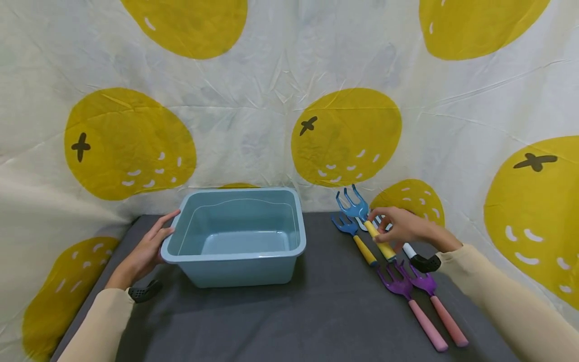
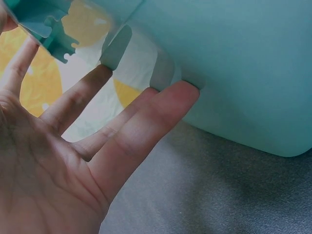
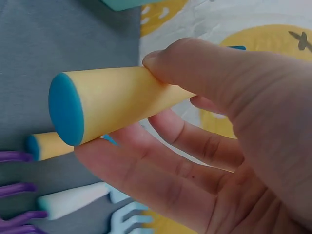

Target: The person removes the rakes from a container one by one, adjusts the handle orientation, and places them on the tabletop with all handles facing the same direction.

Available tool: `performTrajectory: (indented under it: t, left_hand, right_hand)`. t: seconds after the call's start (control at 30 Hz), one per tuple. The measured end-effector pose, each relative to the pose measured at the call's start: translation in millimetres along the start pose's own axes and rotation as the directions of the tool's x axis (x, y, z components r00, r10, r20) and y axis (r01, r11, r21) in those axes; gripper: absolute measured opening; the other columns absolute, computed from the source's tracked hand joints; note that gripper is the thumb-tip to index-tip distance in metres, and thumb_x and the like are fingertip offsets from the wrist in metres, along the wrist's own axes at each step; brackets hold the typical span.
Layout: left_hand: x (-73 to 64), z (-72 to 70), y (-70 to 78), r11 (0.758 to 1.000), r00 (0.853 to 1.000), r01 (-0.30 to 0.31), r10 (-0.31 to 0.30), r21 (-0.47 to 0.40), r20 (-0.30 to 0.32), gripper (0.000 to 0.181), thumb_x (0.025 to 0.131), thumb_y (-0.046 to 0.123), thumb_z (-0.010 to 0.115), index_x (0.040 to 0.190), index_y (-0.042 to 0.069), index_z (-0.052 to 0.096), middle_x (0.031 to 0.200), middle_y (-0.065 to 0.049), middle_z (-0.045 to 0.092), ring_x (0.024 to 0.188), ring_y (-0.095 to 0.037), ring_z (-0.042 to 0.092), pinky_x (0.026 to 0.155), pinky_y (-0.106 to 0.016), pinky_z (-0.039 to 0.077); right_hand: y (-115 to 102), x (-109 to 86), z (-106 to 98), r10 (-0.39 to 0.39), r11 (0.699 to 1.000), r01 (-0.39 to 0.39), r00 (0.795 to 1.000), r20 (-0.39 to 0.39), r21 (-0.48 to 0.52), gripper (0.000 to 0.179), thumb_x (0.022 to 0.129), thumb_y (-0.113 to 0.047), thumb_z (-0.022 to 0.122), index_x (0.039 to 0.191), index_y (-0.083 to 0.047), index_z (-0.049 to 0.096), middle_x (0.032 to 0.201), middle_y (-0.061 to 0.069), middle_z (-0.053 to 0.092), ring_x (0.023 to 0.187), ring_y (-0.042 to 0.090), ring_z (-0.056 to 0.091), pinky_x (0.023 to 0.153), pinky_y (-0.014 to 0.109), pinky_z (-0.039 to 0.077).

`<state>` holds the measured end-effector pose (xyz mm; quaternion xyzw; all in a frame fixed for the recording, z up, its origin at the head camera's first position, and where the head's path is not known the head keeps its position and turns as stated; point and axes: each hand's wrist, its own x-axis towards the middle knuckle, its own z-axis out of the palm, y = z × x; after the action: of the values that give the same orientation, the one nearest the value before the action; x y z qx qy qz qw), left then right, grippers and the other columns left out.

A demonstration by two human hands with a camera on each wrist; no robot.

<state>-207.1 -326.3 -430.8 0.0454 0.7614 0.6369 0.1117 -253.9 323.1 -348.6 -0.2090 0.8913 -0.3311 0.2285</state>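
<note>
My right hand grips the yellow handle of a garden hand fork with blue tines, held tines up over other forks. In the right wrist view, thumb and fingers pinch the handle, its blue end cap facing the camera. On the left, my left hand rests against the side of a light blue plastic basin. Its fingers are straight and spread, with fingertips against the basin wall. The basin's visible inside holds nothing.
A matching blue fork with a yellow handle lies beneath the held one. Nearby are a white handle, pale blue tines, and two purple forks with pink handles. Behind the dark cloth hangs a fruit-patterned curtain.
</note>
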Motion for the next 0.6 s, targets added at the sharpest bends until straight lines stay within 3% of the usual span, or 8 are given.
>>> performTrajectory:
  t: [0.3, 0.6]
  left_hand:
    - [0.6, -1.1, -0.9, 1.0, 1.0, -0.012, 0.012, 0.005, 0.006, 0.058, 0.111, 0.044, 0.039, 0.164, 0.039, 0.015, 0.162, -0.02, 0.014, 0.112, -0.029, 0.06, 0.082, -0.049, 0.058]
    - [0.6, -0.9, -2.8, 1.0, 1.0, -0.013, 0.013, 0.012, 0.001, 0.059, 0.111, 0.045, 0.039, 0.164, 0.04, 0.015, 0.163, -0.019, 0.013, 0.114, -0.03, 0.057, 0.083, -0.05, 0.057]
  right_hand:
    - [35.6, -21.8, 32.7, 0.012, 0.997, -0.01, 1.0, -0.025, 0.082, 0.047, 0.096, -0.014, 0.074, 0.133, 0.001, 0.05, 0.087, 0.015, 0.062, 0.059, 0.037, 0.067, 0.055, 0.048, 0.059]
    - [55.0, -45.0, 69.0, 0.032, 0.981, -0.028, 0.999, -0.018, 0.193, 0.048, 0.093, -0.013, 0.077, 0.13, 0.002, 0.049, 0.086, 0.015, 0.059, 0.062, 0.034, 0.067, 0.054, 0.049, 0.059]
